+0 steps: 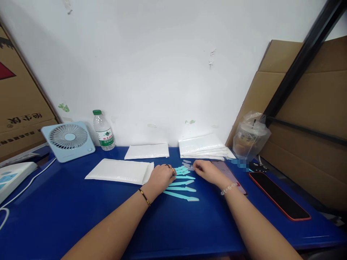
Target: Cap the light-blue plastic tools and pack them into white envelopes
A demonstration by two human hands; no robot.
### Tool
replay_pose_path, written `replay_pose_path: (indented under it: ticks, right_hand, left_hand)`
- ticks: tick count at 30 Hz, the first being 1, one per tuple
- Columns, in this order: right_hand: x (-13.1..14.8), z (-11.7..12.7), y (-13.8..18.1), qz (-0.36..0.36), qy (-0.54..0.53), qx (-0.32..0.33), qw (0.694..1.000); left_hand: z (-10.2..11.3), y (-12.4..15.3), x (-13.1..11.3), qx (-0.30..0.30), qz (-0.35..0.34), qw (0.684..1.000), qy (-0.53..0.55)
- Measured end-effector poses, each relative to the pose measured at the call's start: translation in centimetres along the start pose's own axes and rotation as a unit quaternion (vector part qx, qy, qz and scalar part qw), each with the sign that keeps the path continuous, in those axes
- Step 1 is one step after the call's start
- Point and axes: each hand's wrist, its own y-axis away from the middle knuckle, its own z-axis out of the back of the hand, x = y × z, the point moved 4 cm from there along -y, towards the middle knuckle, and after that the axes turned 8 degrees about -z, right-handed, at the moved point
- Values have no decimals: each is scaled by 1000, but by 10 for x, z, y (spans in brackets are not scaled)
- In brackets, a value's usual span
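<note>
Several turquoise eyebrow razors lie fanned out on the blue table, blades to the right. My left hand is over their handle ends, fingers curled and closed on one razor whose blade end sticks out to the right. Beyond it is a tight bunch of more turquoise razors. My right hand rests just right of that bunch, its fingertips pinched at the small clear plastic blade caps. What exactly sits between those fingertips is partly hidden.
White padded envelopes lie at left, with another envelope and a stack by the wall. A fan and water bottle stand back left. Right are a bagged drink cup, a phone and a red-edged phone.
</note>
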Motion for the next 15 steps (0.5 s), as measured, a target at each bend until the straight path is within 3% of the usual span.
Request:
replay_pose_path:
  ticks: [5, 10, 15]
  right_hand:
    - [0, 5, 2, -45, -133, -5, 990]
    - [-4, 6, 1, -92, -260, 31, 961]
    - [-11, 12, 3, -92, -254, 59, 961]
  left_hand:
    - [2, 2, 1, -2, 19, 1000, 20]
    - [3, 5, 1, 5, 33, 999, 32]
    - [0, 6, 1, 8, 24, 999, 22]
